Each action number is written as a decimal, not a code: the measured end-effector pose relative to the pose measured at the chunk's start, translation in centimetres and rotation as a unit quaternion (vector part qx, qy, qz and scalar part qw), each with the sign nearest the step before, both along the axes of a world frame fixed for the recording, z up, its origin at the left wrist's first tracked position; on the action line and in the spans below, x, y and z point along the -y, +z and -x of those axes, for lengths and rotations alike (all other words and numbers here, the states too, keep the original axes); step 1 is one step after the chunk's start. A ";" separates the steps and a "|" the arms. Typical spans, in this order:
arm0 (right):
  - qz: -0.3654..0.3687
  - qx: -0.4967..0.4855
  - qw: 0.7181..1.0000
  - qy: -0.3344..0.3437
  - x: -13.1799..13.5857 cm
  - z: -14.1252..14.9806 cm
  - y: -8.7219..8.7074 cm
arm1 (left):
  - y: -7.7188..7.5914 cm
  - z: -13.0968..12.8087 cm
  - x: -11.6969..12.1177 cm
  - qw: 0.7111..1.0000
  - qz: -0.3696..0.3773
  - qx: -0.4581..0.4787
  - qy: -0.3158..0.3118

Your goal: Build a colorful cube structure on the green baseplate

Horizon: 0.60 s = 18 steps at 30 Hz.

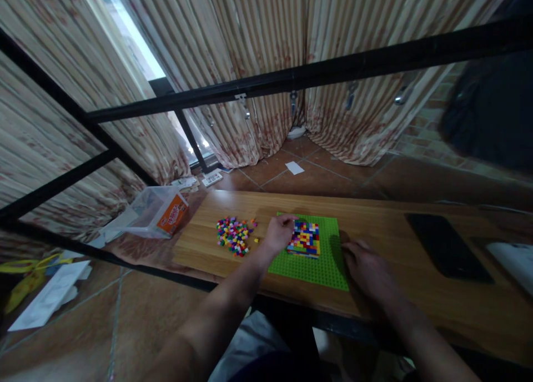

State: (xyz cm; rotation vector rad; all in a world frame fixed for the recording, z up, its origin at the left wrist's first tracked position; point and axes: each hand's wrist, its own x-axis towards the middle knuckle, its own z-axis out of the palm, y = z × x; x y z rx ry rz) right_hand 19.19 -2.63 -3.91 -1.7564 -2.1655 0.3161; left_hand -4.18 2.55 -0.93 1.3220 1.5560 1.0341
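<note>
A green studded baseplate [325,274] lies on the wooden table. On it stands a low block of multicoloured toy bricks [306,240]. My left hand [278,235] is at the block's upper left corner, fingers pinched together; whatever they hold is too small or hidden to make out. At the plate's right edge is my right hand [366,265], with its fingers bent closed against that edge. To the left of my left hand, a loose pile of small coloured bricks [233,235] is spread on the wood.
A clear plastic box [145,207] with an orange label stands beyond the table's left end. On the right of the wooden table [387,226] lies a black phone-like slab [447,246], with a white object [514,262] beyond it. A black metal bar [283,82] crosses before the curtains.
</note>
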 end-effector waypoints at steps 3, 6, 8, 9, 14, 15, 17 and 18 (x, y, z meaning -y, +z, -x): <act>-0.014 0.010 1.000 0.009 0.0 -0.2 -0.3 | -0.1 0.6 0.4 0.998 -0.061 -0.001 0.011; -0.026 0.011 0.999 0.015 0.1 -0.3 -0.5 | 0.0 2.7 1.6 0.993 -0.111 -0.039 0.027; -0.027 0.008 0.999 0.016 0.1 -0.4 -0.5 | 0.1 4.9 2.6 0.987 -0.109 -0.118 0.029; -0.027 0.009 0.999 0.015 0.1 -0.3 -0.5 | 0.2 6.0 3.1 0.980 -0.101 -0.168 0.032; -0.024 0.021 0.999 0.007 0.0 -0.2 -0.2 | 0.1 9.8 5.2 0.919 -0.083 -0.383 -0.042; -0.024 0.020 0.999 0.006 0.0 -0.2 -0.2 | -0.1 10.1 5.3 0.908 -0.082 -0.407 -0.058; -0.027 0.017 0.999 0.006 0.0 -0.2 -0.3 | -0.3 10.1 5.4 0.892 -0.077 -0.438 -0.082; -0.029 0.014 0.999 0.006 0.0 -0.2 -0.3 | -0.4 10.1 5.4 0.886 -0.074 -0.449 -0.090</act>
